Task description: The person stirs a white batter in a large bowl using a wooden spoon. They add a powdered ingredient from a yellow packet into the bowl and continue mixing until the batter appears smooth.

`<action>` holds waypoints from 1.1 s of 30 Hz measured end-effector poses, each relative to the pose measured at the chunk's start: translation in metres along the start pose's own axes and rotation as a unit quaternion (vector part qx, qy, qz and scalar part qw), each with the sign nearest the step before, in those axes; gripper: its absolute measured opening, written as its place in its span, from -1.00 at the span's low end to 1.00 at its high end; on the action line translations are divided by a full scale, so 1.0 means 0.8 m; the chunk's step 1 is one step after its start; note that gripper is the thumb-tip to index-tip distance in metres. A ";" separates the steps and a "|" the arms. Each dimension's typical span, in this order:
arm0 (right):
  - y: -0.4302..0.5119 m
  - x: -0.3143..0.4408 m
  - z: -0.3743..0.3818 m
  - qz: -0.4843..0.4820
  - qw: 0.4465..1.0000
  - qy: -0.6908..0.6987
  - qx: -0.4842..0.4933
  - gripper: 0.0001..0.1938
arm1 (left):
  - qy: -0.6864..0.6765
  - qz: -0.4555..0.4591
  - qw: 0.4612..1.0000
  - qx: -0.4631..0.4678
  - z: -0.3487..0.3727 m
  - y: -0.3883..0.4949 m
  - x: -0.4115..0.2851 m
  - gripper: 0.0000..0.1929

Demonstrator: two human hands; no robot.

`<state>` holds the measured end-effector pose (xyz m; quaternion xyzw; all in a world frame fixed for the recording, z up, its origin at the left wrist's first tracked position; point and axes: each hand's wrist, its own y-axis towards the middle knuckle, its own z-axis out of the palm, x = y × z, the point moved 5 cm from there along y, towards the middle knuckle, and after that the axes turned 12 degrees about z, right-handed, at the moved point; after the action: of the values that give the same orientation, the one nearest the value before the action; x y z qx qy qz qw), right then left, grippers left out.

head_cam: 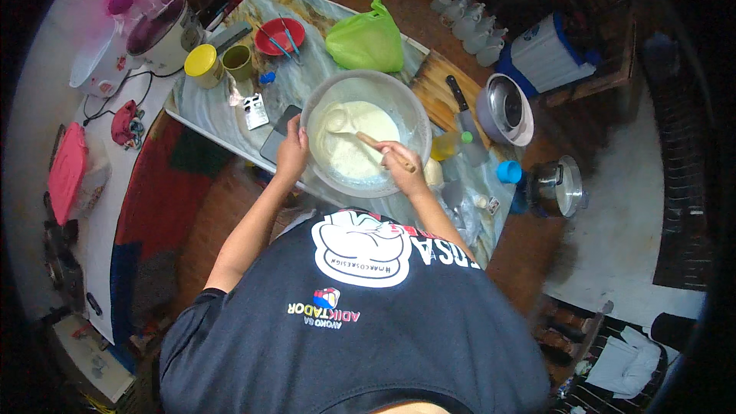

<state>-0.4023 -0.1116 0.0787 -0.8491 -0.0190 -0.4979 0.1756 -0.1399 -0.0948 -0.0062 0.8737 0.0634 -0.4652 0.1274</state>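
A large, translucent plastic basin (422,121) holding pale, creamy batter (374,121) stands near the table's front edge. My left hand (292,152) grips the basin's left rim. In my right hand (402,167) is the wooden handle of a ladle (371,140), which reaches over the batter from the right; its rounded bowl is in the batter at the left. A dark smartphone (280,135) lies beside the basin, partly behind my left hand. Right of the basin, a bottle of yellow liquid (444,146) with a green cap lies close to my right hand.
Behind the basin sit a green plastic bag (368,40) and a red bowl (270,36) with blue-handled utensils. A knife (457,93) lies by a wooden board (440,77) at the right. A yellow-lidded tub (201,61) and an olive cup (237,63) stand at the back left.
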 end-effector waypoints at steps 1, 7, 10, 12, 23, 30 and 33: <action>-0.006 0.000 -0.009 0.025 0.999 -0.020 -0.003 -0.75 | 0.000 0.003 1.000 -0.006 -0.002 -0.001 0.002 -0.60; -0.078 -0.005 -0.005 0.051 0.996 0.039 0.054 -0.74 | -0.010 0.009 1.000 -0.023 0.007 -0.003 0.005 -0.60; -0.024 0.006 0.009 0.002 1.000 0.015 0.007 -0.75 | 0.009 0.002 1.000 -0.012 0.002 0.002 0.001 -0.60; 0.011 0.002 0.007 0.006 0.998 0.064 -0.016 -0.74 | 0.008 0.001 1.000 -0.009 0.000 0.001 0.003 -0.60; -0.046 -0.021 -0.004 0.170 0.961 0.213 0.052 -0.70 | -0.004 0.025 0.999 -0.033 0.001 -0.004 0.004 -0.60; -0.042 -0.022 -0.002 0.173 0.963 0.204 0.042 -0.66 | -0.023 0.027 0.999 -0.034 0.007 0.001 0.005 -0.60; 0.006 -0.012 0.019 0.137 0.953 0.269 -0.010 -0.65 | -0.022 0.024 0.999 -0.025 0.004 0.001 0.001 -0.60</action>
<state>-0.3938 -0.1095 0.0623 -0.6795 0.1502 -0.6795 0.2322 -0.1416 -0.0968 -0.0084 0.8610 0.0510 -0.4796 0.1613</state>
